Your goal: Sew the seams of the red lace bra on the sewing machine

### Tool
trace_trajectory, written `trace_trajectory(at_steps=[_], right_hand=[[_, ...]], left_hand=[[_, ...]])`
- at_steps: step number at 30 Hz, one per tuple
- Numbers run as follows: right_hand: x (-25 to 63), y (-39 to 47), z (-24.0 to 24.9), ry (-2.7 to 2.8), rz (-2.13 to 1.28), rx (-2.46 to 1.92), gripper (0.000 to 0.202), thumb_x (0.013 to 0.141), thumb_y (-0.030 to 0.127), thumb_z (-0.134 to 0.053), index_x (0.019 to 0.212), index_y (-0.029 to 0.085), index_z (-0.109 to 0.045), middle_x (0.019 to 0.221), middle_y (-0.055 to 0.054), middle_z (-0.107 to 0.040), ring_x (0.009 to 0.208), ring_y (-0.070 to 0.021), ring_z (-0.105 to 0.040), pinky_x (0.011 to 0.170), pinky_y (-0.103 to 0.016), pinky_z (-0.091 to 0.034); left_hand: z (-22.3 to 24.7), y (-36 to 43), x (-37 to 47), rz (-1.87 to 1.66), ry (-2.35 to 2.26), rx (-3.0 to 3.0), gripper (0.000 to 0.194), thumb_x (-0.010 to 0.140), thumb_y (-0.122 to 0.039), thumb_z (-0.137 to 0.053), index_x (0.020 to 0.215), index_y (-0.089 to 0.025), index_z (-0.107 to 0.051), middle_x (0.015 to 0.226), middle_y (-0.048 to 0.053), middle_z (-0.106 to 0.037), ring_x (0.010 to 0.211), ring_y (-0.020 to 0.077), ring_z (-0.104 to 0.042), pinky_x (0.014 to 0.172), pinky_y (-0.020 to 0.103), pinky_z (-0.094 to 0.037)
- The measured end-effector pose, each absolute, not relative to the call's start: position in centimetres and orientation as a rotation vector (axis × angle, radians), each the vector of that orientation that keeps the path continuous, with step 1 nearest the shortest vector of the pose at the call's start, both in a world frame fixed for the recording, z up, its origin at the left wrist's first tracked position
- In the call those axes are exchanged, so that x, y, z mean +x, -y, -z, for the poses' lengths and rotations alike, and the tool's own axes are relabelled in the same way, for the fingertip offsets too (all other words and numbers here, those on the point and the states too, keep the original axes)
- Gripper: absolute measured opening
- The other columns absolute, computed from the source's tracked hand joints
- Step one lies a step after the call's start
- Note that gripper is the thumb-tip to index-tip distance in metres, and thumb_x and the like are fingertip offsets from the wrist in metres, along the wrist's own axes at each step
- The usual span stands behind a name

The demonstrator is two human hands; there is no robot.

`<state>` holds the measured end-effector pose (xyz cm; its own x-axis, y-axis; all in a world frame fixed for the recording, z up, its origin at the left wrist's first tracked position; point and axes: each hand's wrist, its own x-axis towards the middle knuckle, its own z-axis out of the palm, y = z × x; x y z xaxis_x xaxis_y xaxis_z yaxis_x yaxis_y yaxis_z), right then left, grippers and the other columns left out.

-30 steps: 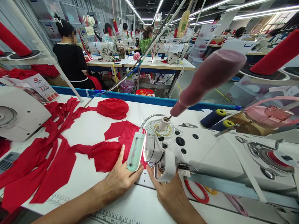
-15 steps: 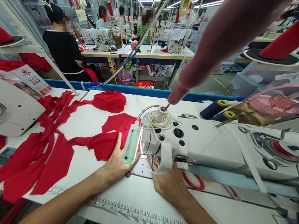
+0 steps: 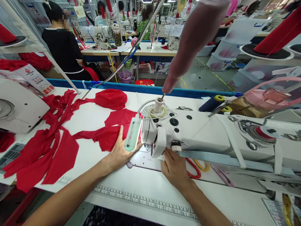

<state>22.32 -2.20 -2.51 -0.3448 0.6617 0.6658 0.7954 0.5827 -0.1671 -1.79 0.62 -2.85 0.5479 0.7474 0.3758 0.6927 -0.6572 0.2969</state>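
Note:
My left hand [image 3: 121, 153] rests by the front edge of a red fabric piece [image 3: 124, 121], fingers spread, with one finger reaching onto the cloth. A pale green lamp [image 3: 133, 133] on a bent metal neck hides part of that hand. Beneath the head of the white sewing machine [image 3: 199, 128], my right hand [image 3: 175, 168] is closed, its fingers curled in near the presser foot. The machine head covers its fingertips, and what they hold cannot be made out. Between the two hands lies the metal needle plate [image 3: 144, 160].
Red-handled scissors [image 3: 194, 169] and a yellow-handled pair [image 3: 202, 165] lie right of my right hand. Red cut pieces [image 3: 63, 153] are heaped at left beside another machine [image 3: 23, 106]. A blurred pink rod-like thing [image 3: 185, 50] stands above the machine. A co-worker [image 3: 62, 47] sits beyond.
The view has shifted, so the machine appears a little higher and further left. My right hand has drawn slightly rightward from the machine head. My left hand stays by the red fabric.

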Motion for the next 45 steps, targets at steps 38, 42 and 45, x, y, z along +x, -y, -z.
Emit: trace_trajectory(at_steps=[38, 42, 45], right_hand=[[13.7, 11.7, -0.4, 1.493, -1.184, -1.036, 0.026, 0.098, 0.044, -0.044, 0.089, 0.025, -0.059, 0.074, 0.0, -0.06, 0.066, -0.0188, -0.059, 0.06, -0.027, -0.052], [22.3, 9.9, -5.8, 1.757, -1.169, -1.135, 0.021, 0.096, 0.04, -0.049, 0.1, 0.026, -0.064, 0.083, -0.002, -0.068, 0.071, -0.0194, -0.065, 0.058, -0.025, -0.052], [26.2, 7.0, -6.8, 2.204, -0.805, -1.259, 0.015, 0.09, 0.03, -0.054, 0.083, 0.026, -0.067, 0.073, 0.0, -0.068, 0.063, -0.0191, -0.065, 0.055, -0.026, -0.052]], left_hand=[[-2.7, 10.4, -9.4, -1.451, -1.646, 1.773, 0.015, 0.094, -0.029, -0.05, 0.101, -0.025, -0.062, 0.101, 0.004, -0.069, 0.097, 0.0233, -0.064, 0.094, 0.042, -0.049], [-6.7, 7.9, -13.1, -0.954, -1.567, 2.375, 0.027, 0.086, -0.012, -0.045, 0.101, -0.026, -0.064, 0.096, -0.001, -0.072, 0.091, 0.0195, -0.067, 0.106, 0.046, -0.042], [-7.8, 4.6, -13.2, -0.577, -1.437, 2.405, 0.026, 0.085, -0.01, -0.045, 0.094, -0.025, -0.064, 0.09, -0.001, -0.072, 0.084, 0.0176, -0.069, 0.076, 0.027, -0.055]])
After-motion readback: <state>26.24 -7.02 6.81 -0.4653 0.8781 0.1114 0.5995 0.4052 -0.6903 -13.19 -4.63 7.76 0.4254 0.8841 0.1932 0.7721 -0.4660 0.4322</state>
